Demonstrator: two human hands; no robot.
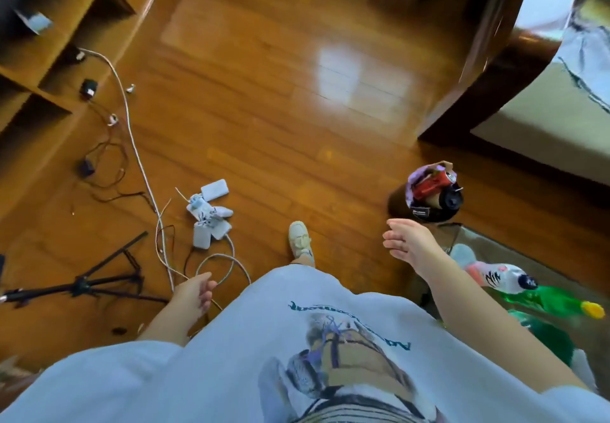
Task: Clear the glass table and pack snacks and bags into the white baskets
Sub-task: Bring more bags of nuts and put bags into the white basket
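Note:
The glass table (515,251) shows at the right edge, its corner near my right hand (407,244). On it lie a white and pink bottle (498,275), a green bottle with a yellow cap (554,302) and another green item (551,337). My right hand hovers empty, fingers spread, just left of the table corner. My left hand (194,294) hangs by my side with loosely curled fingers, holding nothing. No white basket is in view.
A dark bin (429,195) with a red can and purple liner stands on the wooden floor beyond the table. Power banks (211,214), cables (138,158) and a black tripod (85,284) lie left. Wooden shelves (43,69) stand far left, a sofa (541,115) at right.

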